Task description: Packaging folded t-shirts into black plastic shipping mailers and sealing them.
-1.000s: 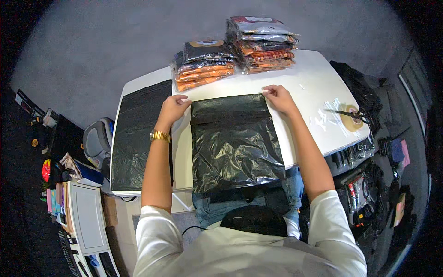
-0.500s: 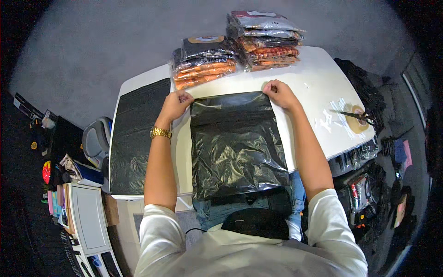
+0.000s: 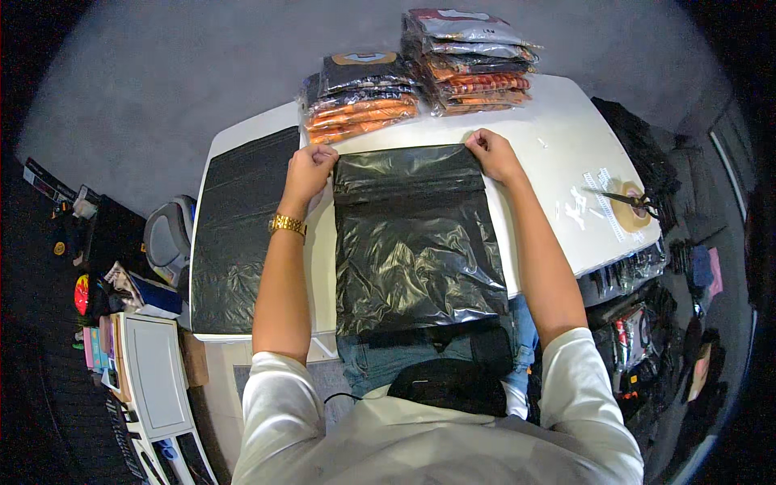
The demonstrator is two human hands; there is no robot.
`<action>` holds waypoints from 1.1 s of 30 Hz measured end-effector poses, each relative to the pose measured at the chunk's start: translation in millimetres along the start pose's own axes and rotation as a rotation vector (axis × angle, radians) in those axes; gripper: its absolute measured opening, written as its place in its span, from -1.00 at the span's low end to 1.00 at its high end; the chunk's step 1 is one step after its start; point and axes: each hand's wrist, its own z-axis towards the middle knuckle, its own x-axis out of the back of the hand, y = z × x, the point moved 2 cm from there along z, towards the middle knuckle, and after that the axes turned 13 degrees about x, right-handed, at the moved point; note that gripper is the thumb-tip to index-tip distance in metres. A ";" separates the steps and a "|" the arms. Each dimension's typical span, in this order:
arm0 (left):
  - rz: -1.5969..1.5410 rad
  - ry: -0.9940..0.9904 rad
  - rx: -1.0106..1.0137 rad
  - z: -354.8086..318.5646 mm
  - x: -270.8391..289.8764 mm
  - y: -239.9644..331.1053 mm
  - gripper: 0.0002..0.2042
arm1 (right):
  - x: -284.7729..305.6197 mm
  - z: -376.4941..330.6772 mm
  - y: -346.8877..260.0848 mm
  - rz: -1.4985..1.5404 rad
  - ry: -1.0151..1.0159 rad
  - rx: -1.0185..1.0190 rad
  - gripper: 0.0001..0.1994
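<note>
A shiny black plastic bag (image 3: 416,242) lies spread in front of me, its near end reaching past the table's front edge. My left hand (image 3: 310,174), with a gold watch on the wrist, pinches the bag's far left corner. At the far right corner my right hand (image 3: 491,153) has its fingers closed on the same bag. The bag's far edge is stretched straight between the two hands. Left of it, a pile of flat black plastic bags (image 3: 242,234) rests on the white table (image 3: 537,174).
Two stacks of clear-wrapped folded clothes, one shorter (image 3: 364,97) and one taller (image 3: 473,65), stand at the table's far side. On the right are scissors (image 3: 621,198), a tape roll (image 3: 634,217) and white scraps (image 3: 575,206). A grey chair (image 3: 168,242) stands left.
Both hands and the bag's far edge have shifted slightly upward in the view. The fold band near the far edge looks smoother. Both hands keep hold of the corners.
</note>
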 end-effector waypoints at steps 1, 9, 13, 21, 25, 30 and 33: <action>-0.068 -0.033 0.031 0.5 4.7 -6.0 -0.80 | -2.2 0.5 -4.8 0.006 -0.001 0.004 -0.75; -0.207 -0.293 0.208 -15.2 16.8 9.1 -0.61 | 9.9 -7.9 -5.0 0.170 0.001 -0.011 -0.69; -0.103 -0.331 0.225 -21.2 24.5 8.7 -0.61 | 10.6 -13.2 -16.2 0.111 0.016 -0.076 -0.68; -0.109 -0.392 0.188 -21.5 24.3 10.2 -0.63 | 14.1 -17.9 -17.0 0.087 -0.013 -0.077 -0.69; -0.102 -0.399 0.216 -23.7 26.1 13.3 -0.63 | 14.9 -19.3 -17.5 0.094 -0.033 -0.064 -0.69; -0.124 -0.438 0.230 -22.0 26.6 9.6 -0.62 | 15.3 -20.1 -20.0 0.072 -0.030 -0.049 -0.70; -0.145 -0.459 0.204 -19.5 28.4 3.0 -0.64 | 13.2 -21.4 -24.3 0.125 -0.032 -0.055 -0.70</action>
